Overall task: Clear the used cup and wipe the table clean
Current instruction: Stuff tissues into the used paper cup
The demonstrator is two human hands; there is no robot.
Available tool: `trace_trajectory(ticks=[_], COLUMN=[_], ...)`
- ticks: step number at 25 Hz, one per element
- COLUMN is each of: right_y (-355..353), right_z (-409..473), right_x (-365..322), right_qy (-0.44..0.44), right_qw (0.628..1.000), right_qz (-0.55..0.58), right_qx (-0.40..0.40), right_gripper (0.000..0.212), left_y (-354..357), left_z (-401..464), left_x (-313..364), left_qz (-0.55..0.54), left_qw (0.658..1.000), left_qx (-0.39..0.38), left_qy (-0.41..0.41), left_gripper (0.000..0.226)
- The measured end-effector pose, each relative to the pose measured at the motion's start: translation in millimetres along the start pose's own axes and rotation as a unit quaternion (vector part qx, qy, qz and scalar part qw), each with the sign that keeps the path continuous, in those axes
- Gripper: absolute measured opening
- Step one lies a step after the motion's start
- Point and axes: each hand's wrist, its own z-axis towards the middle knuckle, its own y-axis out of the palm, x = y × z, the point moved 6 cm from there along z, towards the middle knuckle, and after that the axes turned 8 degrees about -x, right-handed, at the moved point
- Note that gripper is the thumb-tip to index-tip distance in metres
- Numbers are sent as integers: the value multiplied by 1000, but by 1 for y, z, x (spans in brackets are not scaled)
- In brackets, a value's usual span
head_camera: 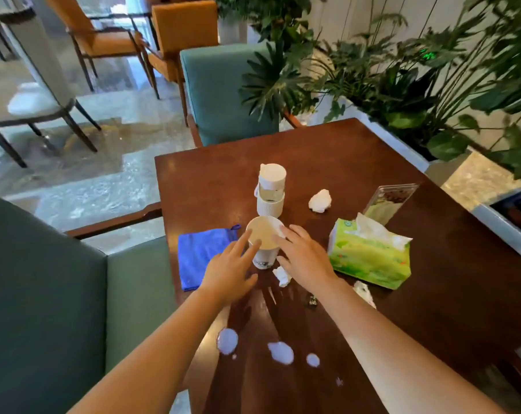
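A white paper cup [263, 236] stands upright on the dark wooden table [372, 162], a white tissue tucked at its rim. My left hand [227, 271] rests against the cup's left side, fingers spread. On the cup's right, my right hand [302, 256] has its fingertips on the rim. Neither hand is closed around the cup. A blue cloth [198, 256] lies flat at the table's left edge, partly under my left hand. White liquid spills [280, 352] dot the table near me. Crumpled tissues [320, 201] lie scattered around.
A white lidded bottle [270, 191] stands just behind the cup. A green tissue pack [369, 255] and a clear acrylic stand [389, 200] sit to the right. Teal chairs [220, 94] flank the table; plants [402, 70] line the right side.
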Motion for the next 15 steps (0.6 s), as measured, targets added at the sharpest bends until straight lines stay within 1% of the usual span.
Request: trace_trajectory(ticks=[1, 4, 7, 9, 10, 11, 13, 14, 15], right_y=[6, 22, 23, 14, 7, 0, -14, -21, -27], right_z=[5, 14, 18, 20, 18, 17, 10, 4, -2], right_x=[3, 14, 23, 28, 28, 29, 28, 29, 30], right_qy=[3, -1, -22, -26, -32, -39, -57, -64, -70], right_qw=[1000, 999, 996, 992, 989, 986, 981, 979, 976], right_qz=[6, 44, 86, 102, 110, 116, 117, 118, 119], right_qx=[-12, -23, 15, 63, 89, 110, 143, 156, 168], right_gripper=[40, 28, 17, 11, 10, 10, 12, 13, 14], left_y=[5, 13, 6, 0, -1, -3, -5, -6, -7], left_z=[6, 16, 24, 25, 26, 25, 23, 23, 23], left_x=[0, -3, -2, -1, -2, -4, -3, 2, 8], left_qz=[-4, -38, -59, -86, -123, -180, -315, -369, -408], left_qw=[1000, 998, 998, 995, 989, 978, 939, 919, 904], left_qx=[-19, -37, 5, 50, 74, 96, 121, 116, 103], left_qy=[-4, -20, -28, -30, -37, -49, -71, -77, -70], left_gripper=[64, 48, 32, 31, 37, 50, 80, 88, 90])
